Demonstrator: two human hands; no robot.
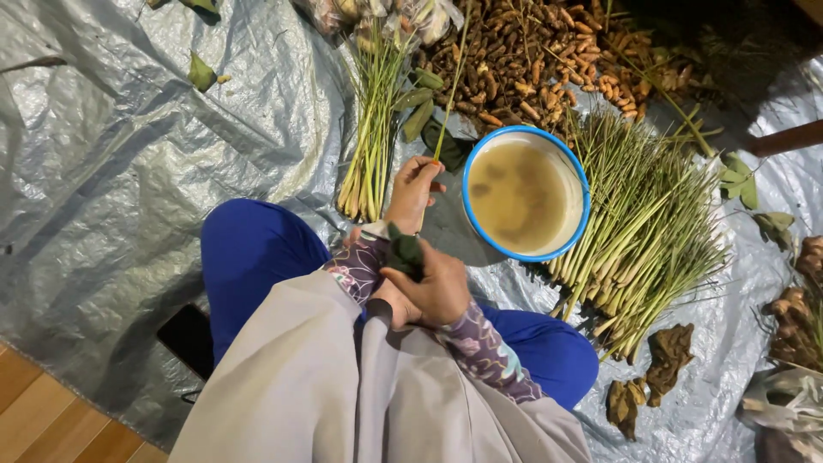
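My left hand (414,190) reaches forward and pinches a thin green stalk (451,94) that rises toward the far side. It hovers between a small bundle of lemongrass stalks (373,129) and a blue-rimmed bowl (467,171) of murky brown water. Closer to my lap, my right hand (439,290) grips a folded dark green leaf (405,251). The two hands are close together, with the right one just behind the left wrist. I sit on a grey tarp (129,171) in blue trousers and a grey garment.
A large fan of lemongrass stalks (643,214) lies right of the bowl. A heap of small brown roots (531,51) sits at the far side. Brown dried leaves (669,351) and knobbly roots (793,309) lie at right. A dark flat object (184,339) rests by my left knee. Wooden floor (51,420) shows at bottom left.
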